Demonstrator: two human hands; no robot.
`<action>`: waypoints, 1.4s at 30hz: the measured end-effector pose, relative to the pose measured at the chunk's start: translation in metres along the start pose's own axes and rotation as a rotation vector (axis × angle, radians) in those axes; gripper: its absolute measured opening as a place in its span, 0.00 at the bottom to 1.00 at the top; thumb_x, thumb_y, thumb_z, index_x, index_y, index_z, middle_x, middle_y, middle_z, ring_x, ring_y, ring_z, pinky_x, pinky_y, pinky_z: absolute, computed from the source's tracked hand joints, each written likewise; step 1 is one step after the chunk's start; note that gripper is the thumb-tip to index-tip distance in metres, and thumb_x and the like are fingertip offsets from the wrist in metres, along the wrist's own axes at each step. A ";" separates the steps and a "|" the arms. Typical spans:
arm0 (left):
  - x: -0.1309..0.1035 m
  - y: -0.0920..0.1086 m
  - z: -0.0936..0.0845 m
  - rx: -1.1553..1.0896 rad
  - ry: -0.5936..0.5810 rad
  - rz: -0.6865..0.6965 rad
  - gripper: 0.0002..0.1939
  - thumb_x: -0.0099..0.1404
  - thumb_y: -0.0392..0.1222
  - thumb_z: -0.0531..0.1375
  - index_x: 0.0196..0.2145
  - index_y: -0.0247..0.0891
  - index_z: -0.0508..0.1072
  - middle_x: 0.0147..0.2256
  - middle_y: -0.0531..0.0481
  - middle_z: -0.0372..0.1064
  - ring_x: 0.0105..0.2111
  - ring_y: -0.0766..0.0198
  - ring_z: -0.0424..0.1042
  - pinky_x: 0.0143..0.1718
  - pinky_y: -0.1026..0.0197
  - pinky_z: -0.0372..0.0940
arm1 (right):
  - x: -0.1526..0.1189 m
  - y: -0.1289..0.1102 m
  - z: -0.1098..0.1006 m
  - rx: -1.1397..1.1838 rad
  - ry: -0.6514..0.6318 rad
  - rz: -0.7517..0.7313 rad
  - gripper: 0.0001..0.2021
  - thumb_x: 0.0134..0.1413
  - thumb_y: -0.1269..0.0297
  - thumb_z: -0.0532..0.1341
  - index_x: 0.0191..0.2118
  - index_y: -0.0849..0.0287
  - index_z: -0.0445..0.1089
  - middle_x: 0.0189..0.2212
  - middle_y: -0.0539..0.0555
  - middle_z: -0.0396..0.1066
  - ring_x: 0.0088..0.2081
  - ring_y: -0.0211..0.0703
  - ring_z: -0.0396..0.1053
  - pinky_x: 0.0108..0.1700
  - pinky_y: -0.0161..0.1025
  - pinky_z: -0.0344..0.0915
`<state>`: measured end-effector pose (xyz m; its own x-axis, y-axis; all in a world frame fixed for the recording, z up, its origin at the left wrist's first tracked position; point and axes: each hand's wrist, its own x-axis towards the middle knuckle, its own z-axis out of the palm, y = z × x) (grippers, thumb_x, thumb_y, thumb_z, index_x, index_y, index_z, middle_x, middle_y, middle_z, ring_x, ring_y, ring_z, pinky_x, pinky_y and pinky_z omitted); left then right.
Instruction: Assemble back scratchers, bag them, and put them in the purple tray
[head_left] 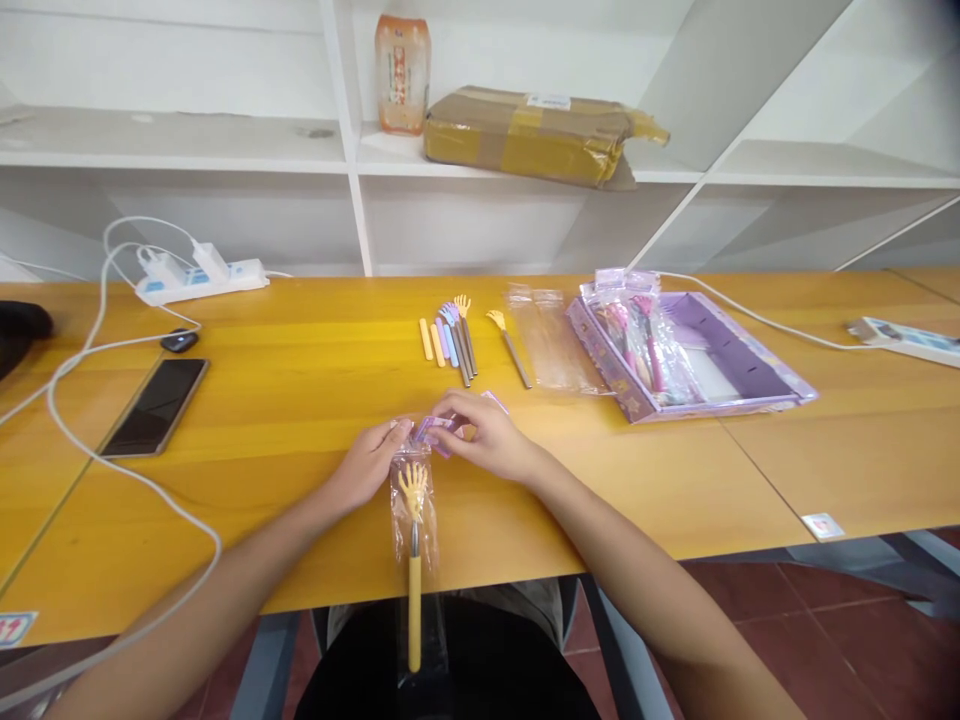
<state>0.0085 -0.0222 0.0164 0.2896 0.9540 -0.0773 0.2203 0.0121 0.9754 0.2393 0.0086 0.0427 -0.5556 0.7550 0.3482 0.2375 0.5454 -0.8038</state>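
Note:
My left hand point(369, 462) is closed on the top edge of a clear plastic bag point(429, 540). Inside that bag lies a yellow back scratcher point(415, 600), claw end up, its handle hanging past the table's front edge. A small purple printed card point(433, 430) is pinched in my right hand point(487, 437) at the bag's mouth; whether it is partly inside, I cannot tell. More purple card point(495, 402) shows behind the right hand's knuckles. Beyond my hands are several back scratcher heads with metal rods point(465, 340), loose coloured handles point(438, 343) and a single yellow-clawed rod point(511, 350).
Flat clear bags point(551, 345) lie beside a purple box point(739, 403) holding bagged pink back scratchers point(651, 345). To the left are a phone point(157, 408), a white cable point(135, 478) and a power strip point(206, 283). A taped carton point(525, 135) sits on the shelf.

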 end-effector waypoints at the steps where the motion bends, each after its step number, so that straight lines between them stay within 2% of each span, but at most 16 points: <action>1: -0.001 0.002 0.002 -0.014 -0.041 0.029 0.26 0.77 0.62 0.53 0.46 0.39 0.79 0.46 0.45 0.79 0.50 0.51 0.74 0.56 0.53 0.66 | 0.001 0.003 0.001 -0.044 0.058 -0.020 0.09 0.71 0.56 0.63 0.44 0.56 0.74 0.38 0.55 0.75 0.38 0.43 0.73 0.41 0.40 0.71; 3: -0.002 0.004 0.004 -0.025 -0.111 0.081 0.23 0.77 0.59 0.55 0.52 0.40 0.78 0.52 0.45 0.77 0.54 0.51 0.73 0.60 0.54 0.64 | 0.002 0.007 0.000 -0.122 0.128 -0.061 0.09 0.72 0.57 0.62 0.46 0.56 0.74 0.39 0.56 0.75 0.40 0.44 0.73 0.44 0.41 0.71; 5: -0.002 0.005 0.005 -0.017 -0.158 0.095 0.21 0.76 0.58 0.57 0.54 0.41 0.77 0.54 0.45 0.77 0.54 0.52 0.74 0.60 0.54 0.65 | 0.003 0.010 -0.003 -0.170 0.143 -0.096 0.08 0.73 0.58 0.62 0.48 0.56 0.74 0.40 0.57 0.75 0.41 0.45 0.73 0.46 0.43 0.71; 8: -0.003 0.003 0.005 0.012 -0.182 0.075 0.20 0.76 0.57 0.58 0.53 0.41 0.76 0.50 0.45 0.78 0.50 0.53 0.75 0.56 0.54 0.67 | 0.003 0.011 -0.007 -0.184 0.147 -0.141 0.09 0.74 0.61 0.61 0.51 0.56 0.75 0.43 0.58 0.76 0.42 0.46 0.74 0.48 0.43 0.72; 12: -0.003 0.000 0.005 0.025 -0.202 0.064 0.21 0.75 0.57 0.59 0.55 0.41 0.76 0.50 0.44 0.78 0.51 0.52 0.75 0.56 0.52 0.68 | 0.002 0.011 -0.009 -0.209 0.155 -0.165 0.12 0.75 0.61 0.59 0.54 0.55 0.77 0.45 0.59 0.76 0.45 0.47 0.75 0.51 0.45 0.74; 15: -0.003 -0.001 0.005 0.030 -0.200 0.070 0.20 0.74 0.57 0.61 0.53 0.41 0.77 0.45 0.45 0.78 0.48 0.51 0.75 0.53 0.52 0.69 | 0.002 0.012 -0.010 -0.232 0.131 -0.168 0.13 0.75 0.62 0.58 0.56 0.54 0.76 0.46 0.59 0.75 0.47 0.48 0.74 0.51 0.45 0.74; 18: -0.003 -0.001 0.005 0.062 -0.213 0.077 0.20 0.73 0.57 0.61 0.51 0.40 0.78 0.42 0.46 0.77 0.43 0.54 0.74 0.48 0.54 0.70 | 0.001 0.014 -0.010 -0.261 0.090 -0.181 0.14 0.75 0.63 0.58 0.59 0.52 0.74 0.47 0.59 0.72 0.48 0.48 0.73 0.51 0.46 0.73; 21: -0.003 -0.002 0.006 0.067 -0.249 0.064 0.21 0.74 0.57 0.60 0.54 0.40 0.77 0.44 0.46 0.78 0.42 0.55 0.74 0.47 0.55 0.70 | 0.001 0.018 -0.008 -0.206 0.070 -0.143 0.17 0.72 0.60 0.62 0.63 0.52 0.70 0.45 0.58 0.71 0.45 0.47 0.73 0.47 0.44 0.74; 23: -0.003 -0.001 0.006 0.055 -0.275 0.051 0.22 0.75 0.56 0.58 0.58 0.41 0.76 0.47 0.45 0.78 0.44 0.54 0.75 0.48 0.55 0.69 | 0.000 0.021 -0.006 -0.111 0.091 -0.091 0.20 0.69 0.55 0.67 0.61 0.54 0.68 0.42 0.55 0.72 0.39 0.44 0.73 0.41 0.41 0.73; 25: -0.004 0.000 0.006 0.050 -0.289 0.048 0.23 0.76 0.56 0.58 0.61 0.42 0.74 0.49 0.45 0.78 0.46 0.53 0.75 0.49 0.55 0.69 | 0.001 0.022 -0.005 -0.057 0.119 -0.072 0.19 0.65 0.52 0.70 0.54 0.55 0.70 0.38 0.53 0.73 0.34 0.42 0.71 0.36 0.39 0.71; 27: -0.004 0.001 0.006 0.047 -0.299 0.047 0.23 0.77 0.56 0.57 0.62 0.42 0.74 0.50 0.45 0.78 0.47 0.53 0.75 0.50 0.54 0.69 | 0.001 0.021 -0.006 -0.066 0.125 -0.096 0.15 0.65 0.51 0.70 0.46 0.56 0.72 0.37 0.54 0.73 0.34 0.41 0.71 0.36 0.39 0.70; 29: -0.004 0.001 0.006 0.034 -0.307 0.046 0.24 0.77 0.56 0.57 0.63 0.43 0.73 0.52 0.45 0.78 0.49 0.53 0.76 0.52 0.54 0.69 | 0.002 0.019 -0.009 -0.086 0.113 -0.134 0.13 0.65 0.52 0.69 0.43 0.56 0.74 0.38 0.55 0.75 0.35 0.42 0.72 0.39 0.40 0.71; 35: -0.003 -0.004 0.006 -0.008 -0.311 0.054 0.22 0.77 0.54 0.58 0.62 0.44 0.75 0.58 0.43 0.77 0.56 0.50 0.76 0.59 0.50 0.69 | 0.002 0.016 -0.012 -0.095 0.015 -0.188 0.10 0.68 0.56 0.67 0.48 0.54 0.79 0.43 0.57 0.76 0.45 0.47 0.76 0.49 0.43 0.74; 42: -0.003 -0.001 0.005 0.058 -0.306 0.069 0.23 0.77 0.55 0.57 0.61 0.42 0.76 0.57 0.43 0.77 0.55 0.50 0.77 0.58 0.49 0.70 | 0.002 0.016 -0.005 -0.180 -0.005 -0.314 0.12 0.70 0.60 0.66 0.55 0.54 0.78 0.45 0.57 0.80 0.47 0.47 0.77 0.49 0.43 0.74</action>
<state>0.0122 -0.0264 0.0144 0.5706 0.8175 -0.0787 0.2405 -0.0747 0.9678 0.2457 0.0207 0.0335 -0.6272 0.5388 0.5625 0.1905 0.8064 -0.5599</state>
